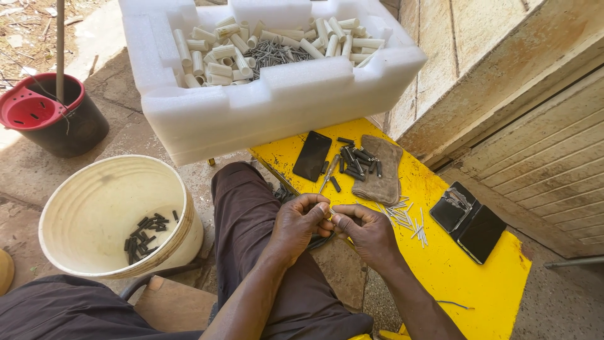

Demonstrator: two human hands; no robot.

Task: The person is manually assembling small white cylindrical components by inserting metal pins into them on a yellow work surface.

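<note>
— Holding what, there above your knee?

— A small pale piece point(331, 216), pinched between my left hand point(301, 221) and right hand point(367, 230), both closed narrow around it. I keep the loose nails point(406, 219) just beside on the yellow table point(465, 264), easy to reach; dark pieces lie in the cream bucket point(100, 208).

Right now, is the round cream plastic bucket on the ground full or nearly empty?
Nearly empty: the round cream plastic bucket stands upright, with only a small cluster of short dark plugs on its bare bottom.
</note>
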